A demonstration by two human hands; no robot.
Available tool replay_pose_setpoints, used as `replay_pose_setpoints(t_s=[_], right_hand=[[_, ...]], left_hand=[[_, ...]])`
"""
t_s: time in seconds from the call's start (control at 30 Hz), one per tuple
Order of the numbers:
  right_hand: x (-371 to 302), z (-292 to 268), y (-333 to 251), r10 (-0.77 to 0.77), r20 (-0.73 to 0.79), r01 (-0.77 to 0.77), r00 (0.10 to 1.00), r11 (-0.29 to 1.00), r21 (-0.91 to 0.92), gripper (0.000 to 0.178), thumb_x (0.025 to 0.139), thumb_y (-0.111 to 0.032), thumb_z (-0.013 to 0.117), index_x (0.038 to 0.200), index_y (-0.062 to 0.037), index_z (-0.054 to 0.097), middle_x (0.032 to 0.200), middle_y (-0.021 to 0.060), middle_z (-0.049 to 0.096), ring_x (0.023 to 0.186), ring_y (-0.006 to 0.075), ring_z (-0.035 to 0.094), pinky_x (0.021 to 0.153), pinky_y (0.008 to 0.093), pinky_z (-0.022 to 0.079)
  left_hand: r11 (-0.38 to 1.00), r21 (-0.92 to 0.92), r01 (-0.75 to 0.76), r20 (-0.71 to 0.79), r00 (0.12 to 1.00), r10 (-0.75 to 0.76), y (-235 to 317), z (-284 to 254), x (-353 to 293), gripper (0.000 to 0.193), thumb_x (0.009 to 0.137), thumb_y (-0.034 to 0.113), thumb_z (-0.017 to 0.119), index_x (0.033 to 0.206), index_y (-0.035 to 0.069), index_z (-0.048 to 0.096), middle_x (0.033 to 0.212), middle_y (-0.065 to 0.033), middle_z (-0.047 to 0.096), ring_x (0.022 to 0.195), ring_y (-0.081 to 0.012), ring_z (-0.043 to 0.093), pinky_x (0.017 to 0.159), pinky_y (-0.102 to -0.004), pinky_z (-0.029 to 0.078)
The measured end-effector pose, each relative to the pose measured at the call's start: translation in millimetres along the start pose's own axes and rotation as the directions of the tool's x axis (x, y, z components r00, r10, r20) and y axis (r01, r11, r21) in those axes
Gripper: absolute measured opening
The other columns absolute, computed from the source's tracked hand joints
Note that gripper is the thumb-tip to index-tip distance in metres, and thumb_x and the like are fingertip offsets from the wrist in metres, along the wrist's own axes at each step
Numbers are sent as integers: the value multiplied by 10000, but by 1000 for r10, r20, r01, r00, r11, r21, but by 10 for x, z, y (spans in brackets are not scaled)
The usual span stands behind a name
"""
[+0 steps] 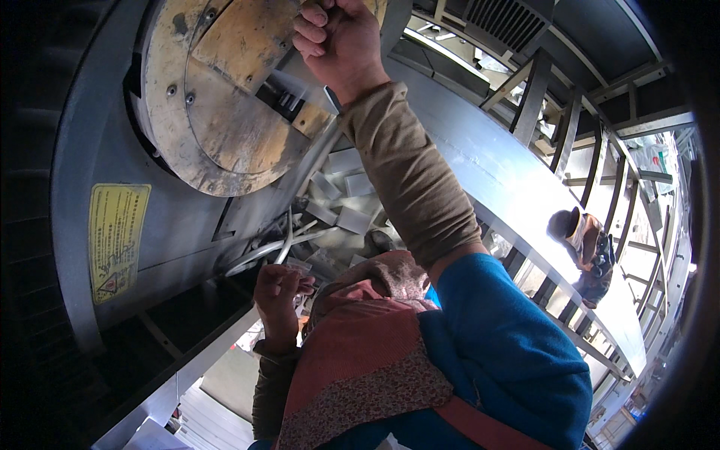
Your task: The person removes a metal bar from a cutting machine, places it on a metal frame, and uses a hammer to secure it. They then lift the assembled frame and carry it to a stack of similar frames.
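Observation:
My right hand (341, 41) is raised at the top edge, in front of a worn round wooden disc (232, 142). Its fingers are curled inward, and what they hold, if anything, is hidden. Below the hand, a rectangular slot (283, 97) in the disc shows dark metal parts. Lower down, beside my body, my left hand (279, 300) is closed with bent fingers and the thumb against them. I cannot make out whether something small is in it. Near it run pale hoses (281, 244), with a heap of whitish blocks (352, 217) behind.
Grey machine housing (172, 232) with a yellow warning label (118, 240) surrounds the disc. A long shiny metal surface (480, 142) stretches to the right, next to a metal frame (566, 135). Another person (589, 251) is bent over at its far side.

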State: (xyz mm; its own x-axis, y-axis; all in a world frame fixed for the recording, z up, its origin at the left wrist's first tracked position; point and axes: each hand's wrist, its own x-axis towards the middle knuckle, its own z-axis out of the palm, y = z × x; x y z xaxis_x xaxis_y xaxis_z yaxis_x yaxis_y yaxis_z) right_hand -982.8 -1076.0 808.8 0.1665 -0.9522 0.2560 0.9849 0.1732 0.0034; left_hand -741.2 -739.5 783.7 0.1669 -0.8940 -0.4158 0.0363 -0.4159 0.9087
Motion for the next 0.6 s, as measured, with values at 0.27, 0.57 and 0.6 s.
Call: replay_pose_setpoints(t_s=[0.27,0.57,0.6], right_hand=[[-30,79,2,9,96,2,995,993,-114,274,1056,-307,519,855,-121,526,701,13,440,557,145,395,452,288,324],[37,40,10,79,226,-106,971,988,109,274,1054,-287,529,836,-122,545,660,-15,359,528,133,333,452,285,281],[50,34,-5,109,248,-145,962,981,129,277,1056,-286,526,834,-123,546,650,-19,351,521,132,329,451,286,274]], left_hand=[[1000,7,14,10,1000,-14,-11,5,8,85,980,39,646,1025,46,574,922,-85,678,816,-203,732,694,-311,596],[999,-16,29,-17,999,-29,31,42,-25,101,969,17,651,1023,46,571,924,-86,680,807,-213,735,678,-306,598],[999,-24,23,-8,1000,-23,27,41,-25,101,968,15,650,1023,47,572,925,-86,681,806,-213,735,679,-306,599]])
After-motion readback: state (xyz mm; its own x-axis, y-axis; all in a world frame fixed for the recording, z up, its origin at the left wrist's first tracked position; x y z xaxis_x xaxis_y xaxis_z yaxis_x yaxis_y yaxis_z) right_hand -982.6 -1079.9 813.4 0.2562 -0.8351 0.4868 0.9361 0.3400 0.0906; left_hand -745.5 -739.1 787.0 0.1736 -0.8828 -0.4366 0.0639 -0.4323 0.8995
